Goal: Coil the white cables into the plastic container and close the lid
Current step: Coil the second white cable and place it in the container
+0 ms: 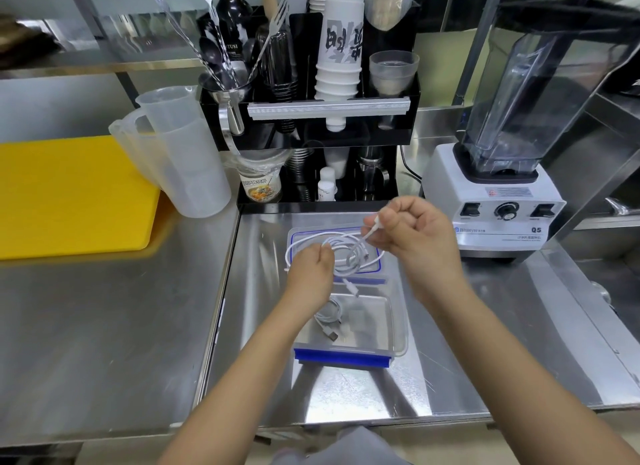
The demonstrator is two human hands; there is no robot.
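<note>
Pinching: left hand (311, 270) gripping white cable (346, 253) loops
Right hand (412, 229): pinching cable end
Container (398, 329): holding coiled cable (329, 317)

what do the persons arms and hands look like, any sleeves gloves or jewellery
Both forearms are bare up to the bottom edge of the picture, with no sleeve in view. The left hand and the right hand wear no gloves, and no ring, watch or bracelet shows on either. No markings show on either arm. A bit of grey clothing shows at the bottom edge between the arms.
</note>
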